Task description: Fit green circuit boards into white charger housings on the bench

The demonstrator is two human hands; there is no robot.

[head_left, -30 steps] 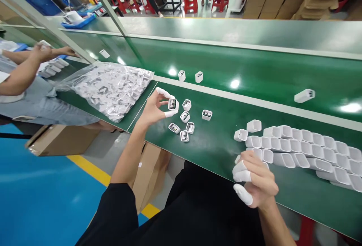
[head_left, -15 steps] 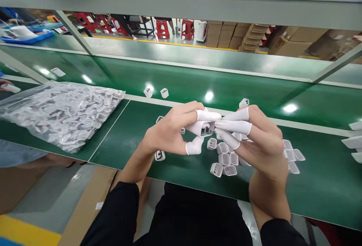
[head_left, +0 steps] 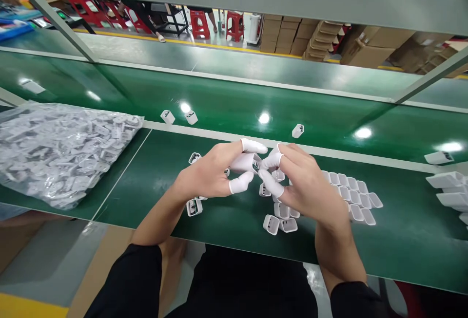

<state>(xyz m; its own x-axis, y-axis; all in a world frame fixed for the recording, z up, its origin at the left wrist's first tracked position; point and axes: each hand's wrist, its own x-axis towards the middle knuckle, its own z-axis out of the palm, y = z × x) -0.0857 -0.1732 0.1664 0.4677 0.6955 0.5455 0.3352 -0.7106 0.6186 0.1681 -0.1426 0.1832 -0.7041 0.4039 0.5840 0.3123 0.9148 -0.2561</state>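
Observation:
My left hand is closed around a white plastic charger housing, with capped thumb and fingers gripping it. Its open end faces right, and a green circuit board shows inside. At that end, the white-capped fingertips of my right hand are pinched together. Whether they hold some small part is hidden. Below and behind the right hand, several empty white housings lie in a loose group, some with slots in the base. Beside the left wrist sit several housings with boards inside.
A clear plastic bag full of white parts lies at the left. Housings stand in rows on the right. Along the green belt behind are a few more housings. White pieces are stacked at the right edge.
My view has swung slightly right and down. My right fingers have curled into a tighter pinch at the housing's open end, and the housing has turned so that its opening faces more to the right.

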